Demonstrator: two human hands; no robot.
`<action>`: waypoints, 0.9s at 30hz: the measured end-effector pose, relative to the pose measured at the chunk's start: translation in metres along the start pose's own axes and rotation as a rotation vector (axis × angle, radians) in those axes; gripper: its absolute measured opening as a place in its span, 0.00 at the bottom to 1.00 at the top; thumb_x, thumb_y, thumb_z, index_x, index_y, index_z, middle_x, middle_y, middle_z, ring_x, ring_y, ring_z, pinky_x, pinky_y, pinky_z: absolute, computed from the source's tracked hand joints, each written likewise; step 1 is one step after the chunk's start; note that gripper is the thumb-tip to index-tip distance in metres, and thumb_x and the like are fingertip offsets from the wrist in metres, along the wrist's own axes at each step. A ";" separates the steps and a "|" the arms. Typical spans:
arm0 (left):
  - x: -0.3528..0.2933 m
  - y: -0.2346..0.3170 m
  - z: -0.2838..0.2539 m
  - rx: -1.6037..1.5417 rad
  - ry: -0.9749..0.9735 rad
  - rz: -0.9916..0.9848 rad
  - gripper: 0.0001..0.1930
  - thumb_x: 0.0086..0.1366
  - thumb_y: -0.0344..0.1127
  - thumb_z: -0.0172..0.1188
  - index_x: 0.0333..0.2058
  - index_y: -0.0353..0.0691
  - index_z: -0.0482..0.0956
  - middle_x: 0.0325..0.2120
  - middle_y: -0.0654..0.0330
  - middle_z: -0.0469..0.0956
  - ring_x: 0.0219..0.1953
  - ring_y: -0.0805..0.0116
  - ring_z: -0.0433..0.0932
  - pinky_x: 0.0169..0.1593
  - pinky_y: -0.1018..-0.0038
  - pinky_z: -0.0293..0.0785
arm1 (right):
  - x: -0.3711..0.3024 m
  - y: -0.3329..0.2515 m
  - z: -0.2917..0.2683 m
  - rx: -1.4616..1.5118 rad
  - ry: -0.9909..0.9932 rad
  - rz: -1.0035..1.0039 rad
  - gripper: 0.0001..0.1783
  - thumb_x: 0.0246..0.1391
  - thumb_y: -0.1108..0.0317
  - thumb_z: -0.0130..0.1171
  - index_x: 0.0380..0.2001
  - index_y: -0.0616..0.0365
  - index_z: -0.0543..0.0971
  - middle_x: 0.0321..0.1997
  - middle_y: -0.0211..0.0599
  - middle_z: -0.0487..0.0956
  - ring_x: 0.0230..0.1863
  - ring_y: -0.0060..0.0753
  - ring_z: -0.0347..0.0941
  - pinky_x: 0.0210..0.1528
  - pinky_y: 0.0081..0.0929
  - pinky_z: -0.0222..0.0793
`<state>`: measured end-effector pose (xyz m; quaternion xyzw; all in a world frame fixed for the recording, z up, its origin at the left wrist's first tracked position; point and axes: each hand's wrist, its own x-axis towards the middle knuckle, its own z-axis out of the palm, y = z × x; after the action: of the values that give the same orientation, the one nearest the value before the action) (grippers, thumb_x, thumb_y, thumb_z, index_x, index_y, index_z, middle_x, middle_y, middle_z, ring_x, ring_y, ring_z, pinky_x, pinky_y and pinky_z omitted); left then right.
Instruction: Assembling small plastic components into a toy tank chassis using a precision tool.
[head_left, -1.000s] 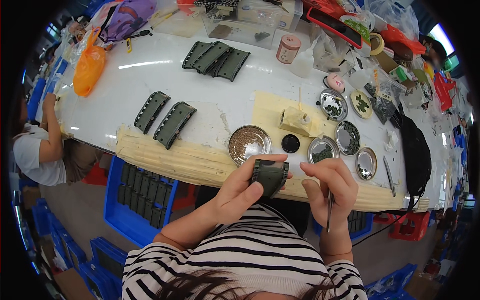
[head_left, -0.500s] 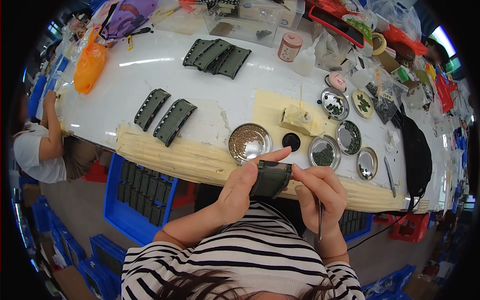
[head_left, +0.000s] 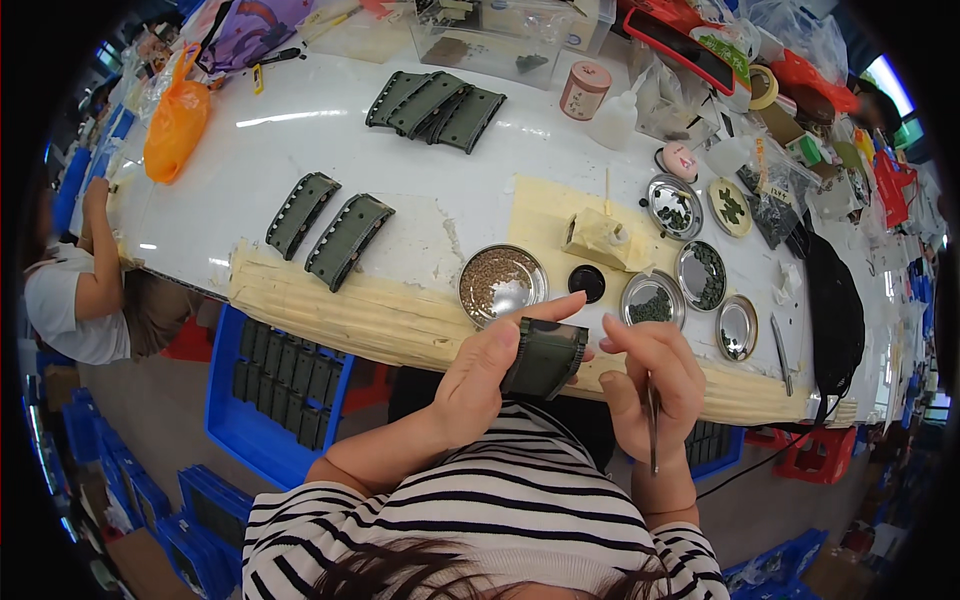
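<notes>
My left hand [head_left: 472, 385] grips a curved dark green panel with ridged edges [head_left: 545, 358], held up at the table's front edge. Just right of the panel is my right hand [head_left: 655, 385], its fingertips apart from it. Metal tweezers [head_left: 654, 428] are tucked in the right hand, pointing down. Two similar curved panels [head_left: 348, 242] lie on the table to the left, and a stack of several more [head_left: 435, 108] rests farther back. Beyond my hands stand a metal dish of brown granules [head_left: 487, 262], a small black cup [head_left: 586, 284] and a dish of green bits [head_left: 645, 287].
More small dishes [head_left: 737, 345] stand to the right, near a pen-like tool [head_left: 781, 350]. Yellow padding [head_left: 330, 318] covers the front edge. A blue crate [head_left: 225, 390] of green panels sits below left. An orange bag [head_left: 178, 120] is at far left, near another person's arm [head_left: 100, 245].
My right hand has drawn away from the panel, to the right, its fingers lifting off the edge. The tweezers moved with it. My left hand keeps the panel nearly still.
</notes>
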<state>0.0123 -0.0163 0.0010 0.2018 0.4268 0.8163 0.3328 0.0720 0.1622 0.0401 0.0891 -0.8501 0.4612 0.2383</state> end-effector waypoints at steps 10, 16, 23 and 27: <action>0.010 -0.006 -0.004 -0.354 0.082 -0.115 0.32 0.71 0.60 0.34 0.54 0.34 0.65 0.36 0.51 0.76 0.35 0.64 0.77 0.43 0.65 0.76 | 0.061 0.039 -0.015 -0.398 0.062 -0.016 0.09 0.47 0.74 0.65 0.34 0.60 0.81 0.25 0.35 0.73 0.20 0.31 0.70 0.23 0.25 0.64; 0.016 -0.007 -0.010 -0.512 0.081 -0.098 0.24 0.73 0.51 0.41 0.50 0.33 0.66 0.34 0.52 0.77 0.33 0.64 0.79 0.39 0.65 0.79 | 0.069 0.047 -0.006 -0.469 0.021 -0.027 0.08 0.47 0.69 0.66 0.32 0.57 0.81 0.26 0.33 0.72 0.20 0.34 0.71 0.23 0.27 0.66; 0.018 -0.008 -0.009 -0.597 0.045 -0.112 0.24 0.73 0.52 0.40 0.49 0.35 0.66 0.33 0.53 0.77 0.32 0.66 0.78 0.38 0.66 0.80 | 0.069 0.051 -0.003 -0.453 0.017 -0.024 0.07 0.48 0.68 0.65 0.31 0.56 0.80 0.26 0.32 0.72 0.21 0.34 0.71 0.24 0.28 0.67; 0.019 -0.008 -0.006 -0.579 0.059 -0.176 0.24 0.73 0.55 0.35 0.50 0.43 0.68 0.31 0.58 0.73 0.28 0.66 0.74 0.34 0.67 0.77 | 0.070 0.052 -0.004 -0.462 0.016 -0.023 0.06 0.48 0.71 0.65 0.31 0.57 0.80 0.26 0.34 0.72 0.22 0.35 0.72 0.24 0.28 0.67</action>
<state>-0.0015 -0.0033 -0.0080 0.0372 0.2017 0.8776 0.4333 -0.0067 0.1992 0.0376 0.0384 -0.9300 0.2523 0.2643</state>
